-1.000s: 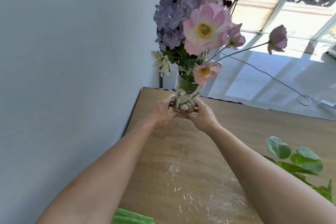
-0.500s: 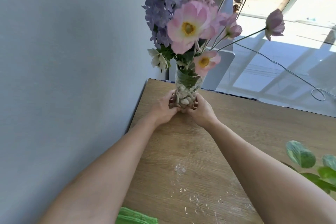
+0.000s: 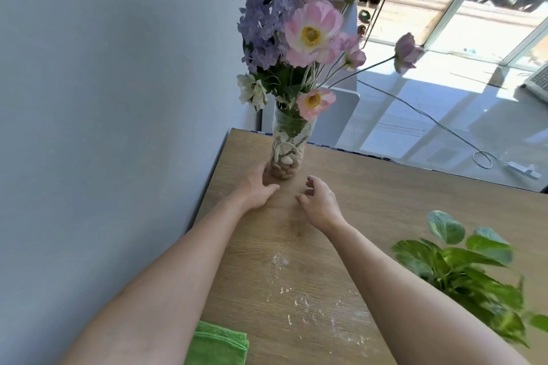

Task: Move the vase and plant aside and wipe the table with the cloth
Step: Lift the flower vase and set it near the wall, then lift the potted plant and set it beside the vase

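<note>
A clear glass vase [image 3: 287,151] with pebbles and pink, purple and white flowers stands upright at the far left corner of the wooden table [image 3: 385,216]. My left hand [image 3: 257,188] rests just in front of its base, fingers near or touching the glass, not wrapped around it. My right hand [image 3: 320,201] is off the vase, fingers apart, holding nothing. A leafy green plant [image 3: 462,272] sits at the right side of the table. A folded green cloth [image 3: 218,345] lies at the near left edge. White smears [image 3: 311,308] mark the tabletop between my arms.
A grey wall [image 3: 103,127] runs close along the table's left edge. Beyond the far edge is a tiled floor with a cable [image 3: 439,124] and a charger, a white panel behind the vase, and glass doors.
Both hands were wrapped around the vase's base; now the vase stands on the table's far left corner and both hands have let go, the right one drawn back.
</note>
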